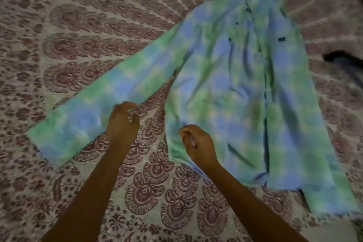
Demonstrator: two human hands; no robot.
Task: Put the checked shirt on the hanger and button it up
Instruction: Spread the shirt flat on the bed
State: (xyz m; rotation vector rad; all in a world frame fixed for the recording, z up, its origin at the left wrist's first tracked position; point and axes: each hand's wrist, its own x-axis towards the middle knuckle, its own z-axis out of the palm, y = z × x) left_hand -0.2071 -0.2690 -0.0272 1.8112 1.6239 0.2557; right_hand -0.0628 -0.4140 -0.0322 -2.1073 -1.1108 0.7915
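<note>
Green-and-blue checked cotton shirt [245,88] lies spread front-up on the maroon-patterned bedspread [78,35]. Right hand [198,143] is curled at the shirt's near side edge, with fabric puckering toward it: reads as a pinch. Left hand [122,122] is curled at the shirt's sleeve edge; blurred, cannot tell its grip. No hanger identifiable. Risk: lifting by one edge bunches the shirt and twists the sleeves.

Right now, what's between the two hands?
Between the left hand and right hand: patterned bedspread, then the edge of the checked shirt, in the head view.
</note>
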